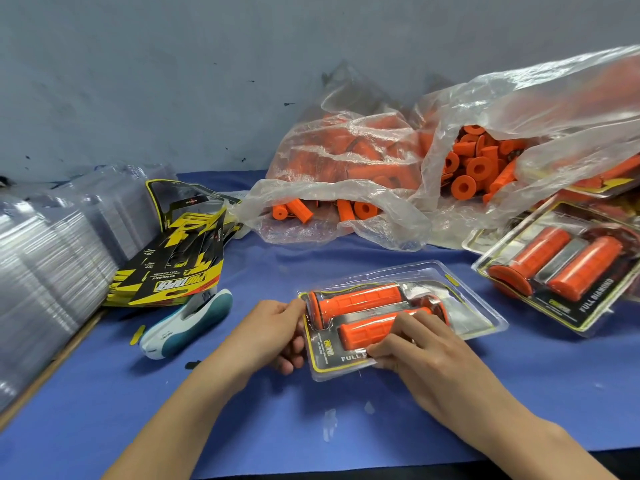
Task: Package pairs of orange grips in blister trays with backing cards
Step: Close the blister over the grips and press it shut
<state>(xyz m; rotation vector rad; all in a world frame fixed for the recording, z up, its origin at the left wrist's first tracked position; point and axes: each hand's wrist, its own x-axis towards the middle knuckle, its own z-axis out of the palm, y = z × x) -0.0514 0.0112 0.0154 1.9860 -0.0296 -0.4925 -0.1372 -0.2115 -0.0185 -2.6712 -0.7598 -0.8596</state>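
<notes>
Both bare forearms reach in from the bottom edge onto the blue cloth-covered table (346,427). Beyond them, two big crumpled clear plastic bags (346,161) hold loose orange rubber grips, too many to count. At left lean rows of empty clear blister trays (52,258), also uncountable, with a stack of yellow-and-black printed backing cards (180,268) against them.

Between the hands lies the one clear blister pack (408,317) being worked, flat on the cloth near the table's middle, with two ribbed orange cylindrical grips (360,299) side by side over its card. At least two finished packs (561,271) sit stacked at right. One white-and-teal stapler (187,323) lies just left of the pack.

The left hand (273,327) pinches the pack's left edge, fingers curled under it. The right hand (415,344) presses down on the near grip, fingers bent over the plastic; whether its thumb pinches the near rim I cannot tell.

By my judgement the pack is light, its thin plastic springy and slick, so the flat rim is the place to hold; the rubber grips look soft and unlikely to be damaged.
</notes>
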